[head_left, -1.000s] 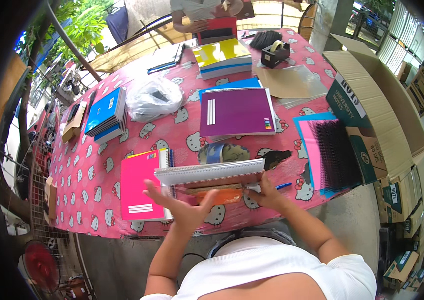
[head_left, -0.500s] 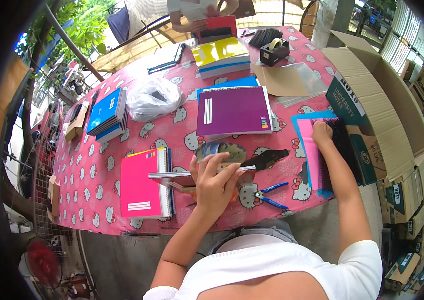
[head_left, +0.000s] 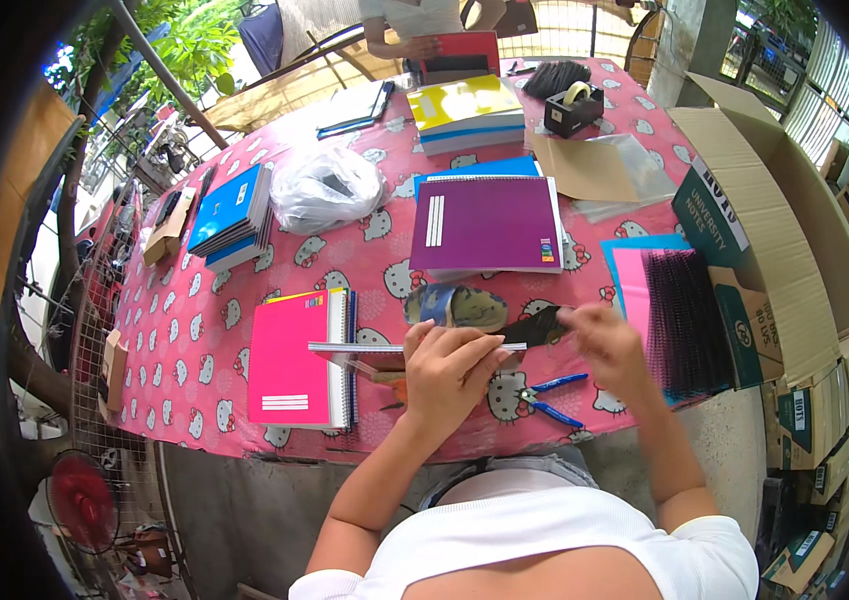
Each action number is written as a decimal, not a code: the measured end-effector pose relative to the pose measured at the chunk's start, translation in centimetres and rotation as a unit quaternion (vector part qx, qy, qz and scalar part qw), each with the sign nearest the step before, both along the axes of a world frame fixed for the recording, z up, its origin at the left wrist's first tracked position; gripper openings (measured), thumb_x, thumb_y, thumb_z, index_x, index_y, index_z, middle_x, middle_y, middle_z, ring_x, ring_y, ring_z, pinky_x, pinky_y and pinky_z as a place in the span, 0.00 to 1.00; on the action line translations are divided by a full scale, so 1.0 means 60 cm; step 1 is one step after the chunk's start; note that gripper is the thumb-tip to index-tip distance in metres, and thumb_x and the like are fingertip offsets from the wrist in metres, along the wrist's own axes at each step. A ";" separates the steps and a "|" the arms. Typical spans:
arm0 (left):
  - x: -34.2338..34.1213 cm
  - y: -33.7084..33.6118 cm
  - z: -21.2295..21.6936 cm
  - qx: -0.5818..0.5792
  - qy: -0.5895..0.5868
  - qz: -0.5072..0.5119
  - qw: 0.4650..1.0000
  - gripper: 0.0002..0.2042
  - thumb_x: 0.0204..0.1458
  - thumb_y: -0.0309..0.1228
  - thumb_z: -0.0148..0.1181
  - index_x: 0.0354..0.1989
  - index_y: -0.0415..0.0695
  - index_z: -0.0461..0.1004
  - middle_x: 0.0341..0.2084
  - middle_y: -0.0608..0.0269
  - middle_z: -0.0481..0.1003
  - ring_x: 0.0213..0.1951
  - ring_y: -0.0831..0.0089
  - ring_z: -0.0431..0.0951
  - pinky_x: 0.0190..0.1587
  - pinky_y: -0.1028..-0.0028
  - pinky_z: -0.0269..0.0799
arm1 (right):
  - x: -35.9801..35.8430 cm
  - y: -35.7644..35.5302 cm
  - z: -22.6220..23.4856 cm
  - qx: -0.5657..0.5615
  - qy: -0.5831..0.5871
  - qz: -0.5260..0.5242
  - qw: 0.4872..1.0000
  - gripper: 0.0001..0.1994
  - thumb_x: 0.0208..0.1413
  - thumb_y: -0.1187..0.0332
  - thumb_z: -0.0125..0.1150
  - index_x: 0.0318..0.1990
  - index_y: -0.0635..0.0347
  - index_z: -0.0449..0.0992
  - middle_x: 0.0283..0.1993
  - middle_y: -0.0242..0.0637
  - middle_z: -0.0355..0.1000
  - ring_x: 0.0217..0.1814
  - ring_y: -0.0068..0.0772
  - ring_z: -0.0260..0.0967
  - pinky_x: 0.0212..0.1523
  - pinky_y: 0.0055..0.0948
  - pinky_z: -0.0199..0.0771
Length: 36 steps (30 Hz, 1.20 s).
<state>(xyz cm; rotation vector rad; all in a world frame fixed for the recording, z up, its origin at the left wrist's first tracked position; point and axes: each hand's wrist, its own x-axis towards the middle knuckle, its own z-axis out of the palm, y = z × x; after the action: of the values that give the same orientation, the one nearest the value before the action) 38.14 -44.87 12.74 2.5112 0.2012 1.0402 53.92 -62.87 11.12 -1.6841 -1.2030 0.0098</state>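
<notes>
My left hand (head_left: 442,378) grips a notebook (head_left: 357,349) that stands on edge, its narrow side facing up. To the right, my right hand (head_left: 607,345) is raised over the table with fingers pinched; motion blurs it, and whatever it holds is hidden. Beyond it, rows of black spiral coils (head_left: 683,320) lie on pink and blue sheets (head_left: 631,262). Blue-handled pliers (head_left: 553,400) rest open below the right hand. A slipper with a blue strap (head_left: 460,306) lies just past the notebook. Left of it are spiral notebooks with a pink cover (head_left: 290,360).
Purple notebooks (head_left: 488,225), a yellow-topped stack (head_left: 465,105), blue notebooks (head_left: 228,215) and a plastic bag (head_left: 330,190) occupy the table. A tape dispenser (head_left: 575,110) sits at the back. Cardboard boxes (head_left: 745,200) line the right edge. Another person (head_left: 420,30) stands across.
My right hand has lifted off the black coils and moved left toward the notebook. My left hand keeps its hold on the notebook. The whole view has shifted slightly.
</notes>
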 end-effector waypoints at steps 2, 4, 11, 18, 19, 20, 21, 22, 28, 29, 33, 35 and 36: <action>0.002 -0.006 0.007 -0.010 -0.001 -0.007 1.000 0.06 0.46 0.35 0.67 0.30 0.49 0.80 0.26 0.71 0.77 0.31 0.73 0.75 0.49 0.66 0.59 | -0.043 0.012 0.010 0.032 0.102 0.023 0.994 0.20 0.41 0.84 0.64 0.45 0.59 0.80 0.35 0.37 0.73 0.33 0.27 0.72 0.30 0.22 0.71; 0.003 -0.008 0.011 -0.018 -0.004 -0.010 1.000 0.06 0.45 0.35 0.67 0.29 0.49 0.81 0.26 0.71 0.77 0.31 0.73 0.74 0.48 0.67 0.59 | -0.052 0.017 0.013 0.034 0.094 0.010 0.995 0.18 0.40 0.82 0.67 0.43 0.59 0.80 0.34 0.37 0.72 0.33 0.26 0.72 0.29 0.23 0.71; -0.001 -0.011 0.007 -0.008 -0.026 -0.014 1.000 0.07 0.41 0.31 0.69 0.30 0.47 0.82 0.24 0.70 0.78 0.28 0.75 0.74 0.44 0.70 0.59 | -0.015 0.022 0.047 -0.044 0.090 0.063 0.993 0.11 0.43 0.83 0.66 0.36 0.62 0.80 0.33 0.34 0.71 0.32 0.23 0.69 0.31 0.22 0.70; -0.005 -0.018 -0.001 -0.015 -0.025 0.009 1.000 0.06 0.44 0.33 0.68 0.31 0.50 0.82 0.24 0.72 0.76 0.28 0.75 0.74 0.50 0.67 0.58 | 0.015 0.035 0.070 -0.142 0.178 0.176 0.958 0.11 0.43 0.83 0.61 0.36 0.62 0.79 0.33 0.35 0.71 0.35 0.29 0.71 0.33 0.27 0.70; -0.004 -0.020 0.000 -0.014 -0.024 0.011 1.000 0.06 0.44 0.33 0.68 0.31 0.50 0.82 0.24 0.72 0.76 0.28 0.75 0.74 0.50 0.67 0.58 | 0.008 0.033 0.069 -0.100 0.084 0.164 0.978 0.11 0.43 0.83 0.61 0.36 0.63 0.79 0.33 0.35 0.71 0.34 0.29 0.71 0.33 0.27 0.70; -0.002 -0.020 0.003 -0.013 -0.022 0.014 1.000 0.06 0.44 0.34 0.68 0.31 0.50 0.82 0.24 0.72 0.76 0.28 0.75 0.74 0.50 0.67 0.58 | 0.004 0.032 0.068 -0.057 -0.012 0.149 0.987 0.12 0.43 0.84 0.60 0.37 0.63 0.79 0.33 0.35 0.71 0.34 0.29 0.71 0.34 0.26 0.71; -0.001 -0.020 0.005 -0.011 -0.021 0.016 1.000 0.06 0.44 0.34 0.68 0.31 0.50 0.82 0.24 0.72 0.76 0.28 0.75 0.74 0.50 0.67 0.58 | 0.004 0.033 0.068 -0.051 0.011 0.126 0.991 0.13 0.43 0.84 0.60 0.38 0.62 0.79 0.33 0.36 0.71 0.34 0.29 0.71 0.34 0.26 0.71; -0.001 -0.020 0.004 -0.015 -0.019 0.014 1.000 0.06 0.44 0.34 0.68 0.31 0.50 0.82 0.24 0.72 0.76 0.28 0.75 0.74 0.50 0.67 0.58 | 0.006 0.034 0.067 -0.044 0.034 0.103 0.993 0.14 0.43 0.84 0.59 0.39 0.62 0.80 0.33 0.36 0.71 0.33 0.29 0.72 0.34 0.26 0.71; -0.011 -0.018 -0.006 -0.013 -0.023 -0.001 1.000 0.06 0.44 0.34 0.68 0.30 0.50 0.82 0.24 0.71 0.76 0.28 0.75 0.73 0.50 0.67 0.58 | 0.005 0.033 0.065 -0.096 0.112 0.184 0.972 0.19 0.43 0.86 0.56 0.42 0.58 0.81 0.32 0.39 0.72 0.32 0.31 0.72 0.34 0.28 0.72; -0.010 -0.018 -0.004 -0.014 -0.022 -0.003 1.000 0.06 0.44 0.34 0.68 0.30 0.50 0.82 0.24 0.71 0.76 0.28 0.75 0.73 0.50 0.67 0.58 | 0.005 0.033 0.066 -0.099 0.114 0.188 0.970 0.19 0.43 0.87 0.56 0.42 0.58 0.81 0.32 0.40 0.72 0.32 0.31 0.72 0.34 0.28 0.72; -0.012 -0.019 -0.005 -0.017 -0.025 -0.020 0.999 0.06 0.43 0.34 0.69 0.30 0.50 0.82 0.24 0.71 0.76 0.28 0.75 0.73 0.50 0.66 0.57 | 0.017 0.036 0.076 -0.158 0.138 0.218 0.953 0.17 0.43 0.86 0.56 0.40 0.60 0.82 0.30 0.39 0.73 0.32 0.30 0.72 0.35 0.27 0.72; -0.014 -0.020 -0.004 -0.014 -0.023 -0.019 0.999 0.07 0.43 0.34 0.69 0.30 0.50 0.81 0.25 0.71 0.76 0.28 0.75 0.73 0.50 0.66 0.57 | 0.016 0.040 0.080 -0.182 0.158 0.197 0.950 0.15 0.44 0.84 0.58 0.40 0.59 0.82 0.29 0.39 0.74 0.32 0.29 0.72 0.35 0.27 0.72; -0.015 -0.021 -0.004 -0.012 -0.022 -0.019 0.999 0.07 0.43 0.34 0.69 0.31 0.49 0.81 0.25 0.71 0.76 0.28 0.75 0.73 0.50 0.66 0.57 | 0.017 0.042 0.078 -0.176 0.160 0.204 0.950 0.14 0.45 0.82 0.60 0.40 0.58 0.82 0.28 0.39 0.73 0.31 0.29 0.72 0.34 0.28 0.71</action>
<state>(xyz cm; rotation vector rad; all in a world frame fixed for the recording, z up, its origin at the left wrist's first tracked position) 37.26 -46.14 12.49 2.4587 0.1505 1.0700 54.95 -60.36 15.79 -1.6193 -1.3278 0.7640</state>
